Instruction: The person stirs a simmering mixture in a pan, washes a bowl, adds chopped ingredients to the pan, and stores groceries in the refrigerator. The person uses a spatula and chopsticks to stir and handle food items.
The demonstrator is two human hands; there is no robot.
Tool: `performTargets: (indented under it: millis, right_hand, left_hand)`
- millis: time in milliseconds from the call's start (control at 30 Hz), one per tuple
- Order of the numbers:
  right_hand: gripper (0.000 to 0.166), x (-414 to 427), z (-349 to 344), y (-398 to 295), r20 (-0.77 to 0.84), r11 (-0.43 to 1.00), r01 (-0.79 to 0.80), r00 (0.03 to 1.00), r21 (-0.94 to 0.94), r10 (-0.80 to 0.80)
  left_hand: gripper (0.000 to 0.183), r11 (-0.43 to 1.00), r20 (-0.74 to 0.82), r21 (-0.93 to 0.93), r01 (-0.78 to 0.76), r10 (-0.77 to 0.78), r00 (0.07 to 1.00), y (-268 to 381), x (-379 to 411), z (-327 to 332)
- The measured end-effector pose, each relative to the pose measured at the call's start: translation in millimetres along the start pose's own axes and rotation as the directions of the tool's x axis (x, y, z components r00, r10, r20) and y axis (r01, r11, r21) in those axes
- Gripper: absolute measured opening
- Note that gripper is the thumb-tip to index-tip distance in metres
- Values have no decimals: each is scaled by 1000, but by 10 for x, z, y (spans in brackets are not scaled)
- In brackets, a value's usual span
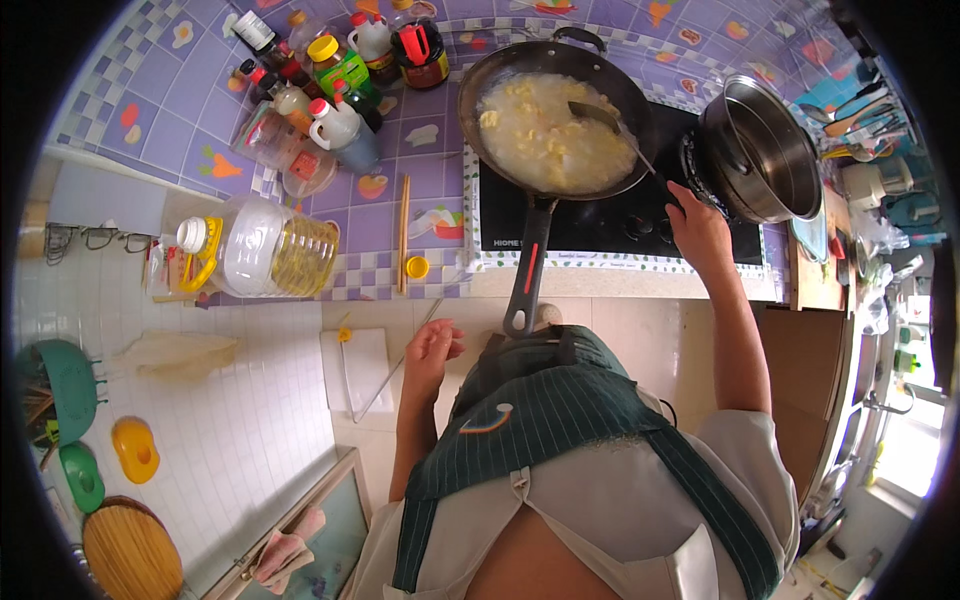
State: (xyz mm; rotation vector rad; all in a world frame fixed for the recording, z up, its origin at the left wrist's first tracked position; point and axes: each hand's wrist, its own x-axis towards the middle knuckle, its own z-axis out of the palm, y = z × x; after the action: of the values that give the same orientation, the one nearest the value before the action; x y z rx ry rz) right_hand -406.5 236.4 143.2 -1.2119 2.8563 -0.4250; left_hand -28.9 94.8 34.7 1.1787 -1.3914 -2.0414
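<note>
My right hand [701, 229] grips the dark handle of a spatula [596, 114], whose blade is dipped into a wok [471, 124] on the black glass cooktop [499, 214]. Pale, cloudy broth with yellow pieces that look like cooked egg [559, 135] fills the middle of the wok. The long wok handle [531, 259] reaches past the counter's front edge towards my body. My left hand [431, 349] hangs below that edge, left of the handle and apart from it. Its fingers are loosely curled, and I see nothing in them.
Right of the wok, a steel pot [765, 150] rests on the other burner. A large oil jug [259, 247], wooden chopsticks [403, 232] and a yellow cap [417, 267] are on the left counter. Several sauce bottles [345, 135] crowd the back left. Utensils [855, 116] stand far right.
</note>
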Motion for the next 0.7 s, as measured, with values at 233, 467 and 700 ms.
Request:
performTargets:
  millis: [233,467,700]
  right_hand:
    - [32,-338,-586,-260,-46,981,191,981,19,-190]
    - [31,-499,-689,-530,81,954,270,962,-134,-261]
    - [30,-508,-578,-683,36,953,242,970,-185,-239]
  left_hand:
    - [20,1000,0,-6,26,-26,1000,0,-13,-120]
    - [20,1000,31,-9,18,-17,999,-18,34,-217]
    - [20,1000,20,5,30,-30,999,-14,18,-484]
